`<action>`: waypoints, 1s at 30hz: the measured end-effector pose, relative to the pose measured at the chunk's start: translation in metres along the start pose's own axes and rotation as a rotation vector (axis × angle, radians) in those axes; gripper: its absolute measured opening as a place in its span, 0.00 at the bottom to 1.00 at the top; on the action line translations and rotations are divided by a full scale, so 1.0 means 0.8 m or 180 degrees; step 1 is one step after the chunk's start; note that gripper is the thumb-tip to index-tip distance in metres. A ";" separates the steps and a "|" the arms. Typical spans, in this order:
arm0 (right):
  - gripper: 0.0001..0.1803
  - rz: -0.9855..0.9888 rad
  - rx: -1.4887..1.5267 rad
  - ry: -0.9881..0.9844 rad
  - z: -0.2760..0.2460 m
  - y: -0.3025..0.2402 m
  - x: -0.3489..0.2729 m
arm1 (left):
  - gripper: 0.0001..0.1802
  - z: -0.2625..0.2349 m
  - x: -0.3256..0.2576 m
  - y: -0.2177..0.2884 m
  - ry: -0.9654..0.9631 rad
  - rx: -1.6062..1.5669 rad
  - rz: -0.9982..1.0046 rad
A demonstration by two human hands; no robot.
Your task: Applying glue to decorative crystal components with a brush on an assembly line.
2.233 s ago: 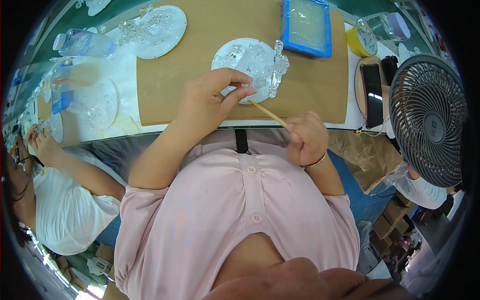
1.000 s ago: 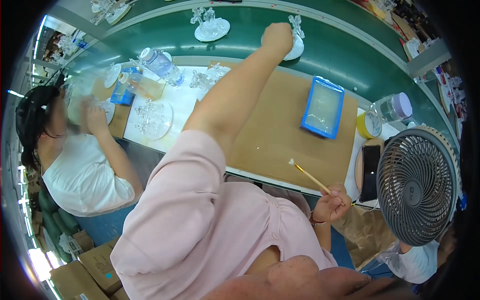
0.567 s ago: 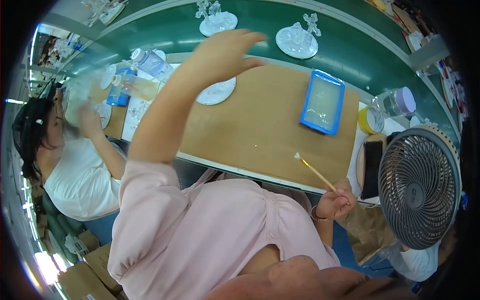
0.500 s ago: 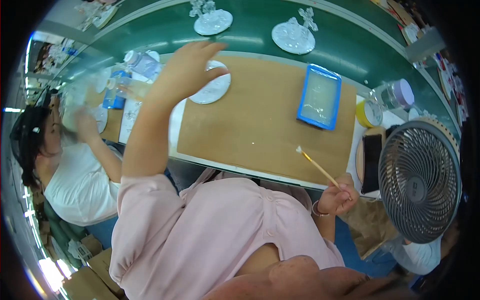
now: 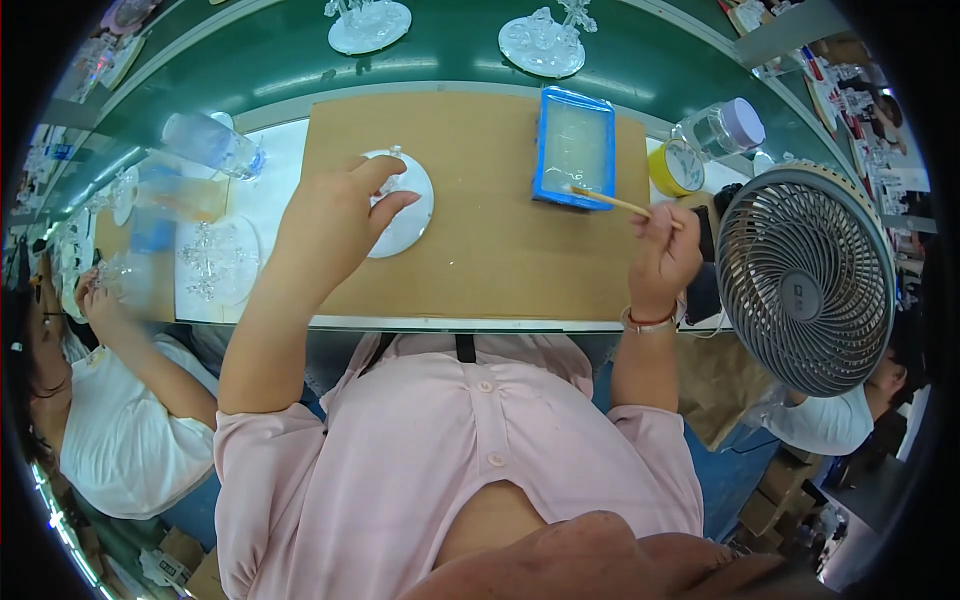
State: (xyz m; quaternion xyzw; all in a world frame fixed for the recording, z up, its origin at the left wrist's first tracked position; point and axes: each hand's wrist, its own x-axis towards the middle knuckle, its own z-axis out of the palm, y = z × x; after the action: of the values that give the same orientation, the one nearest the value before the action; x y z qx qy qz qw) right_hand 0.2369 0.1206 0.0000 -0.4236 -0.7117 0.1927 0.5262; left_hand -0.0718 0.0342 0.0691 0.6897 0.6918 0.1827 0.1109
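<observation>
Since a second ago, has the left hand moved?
Yes. The left hand has come back from the far green belt toward the body and now rests on the white round disc on the brown mat.

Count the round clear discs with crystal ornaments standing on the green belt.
2. One disc stands at the top, left of centre; the other disc is to its right, above the blue tray. More may lie beyond the edge.

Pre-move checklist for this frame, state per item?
1. Left hand on white round disc: ok, fingers rest on it.
2. Right hand grips thin wooden stick: ok.
3. Stick tip over blue tray: ok; dipped or not, cannot tell.
4. Disc lying on brown mat: ok.
5. Grey fan apart from right hand: ok.
</observation>
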 end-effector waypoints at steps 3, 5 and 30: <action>0.08 -0.0229 -0.0417 -0.0200 0.014 0.012 0.007 | 0.13 -0.005 0.002 -0.009 0.0059 -0.0423 0.0461; 0.08 -0.0191 -0.0344 -0.0315 0.017 0.018 0.006 | 0.13 -0.005 0.006 -0.025 0.0223 -0.0561 0.0895; 0.11 -0.0293 0.0732 0.0169 -0.016 -0.013 -0.015 | 0.11 0.072 -0.030 -0.031 0.0692 -0.1335 -0.0320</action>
State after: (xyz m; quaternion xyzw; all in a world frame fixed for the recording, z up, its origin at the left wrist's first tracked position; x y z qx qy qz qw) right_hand 0.2454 0.1030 0.0052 -0.3323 -0.6895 0.2373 0.5982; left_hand -0.0709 0.0168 0.0043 0.5926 0.6801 0.3898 0.1855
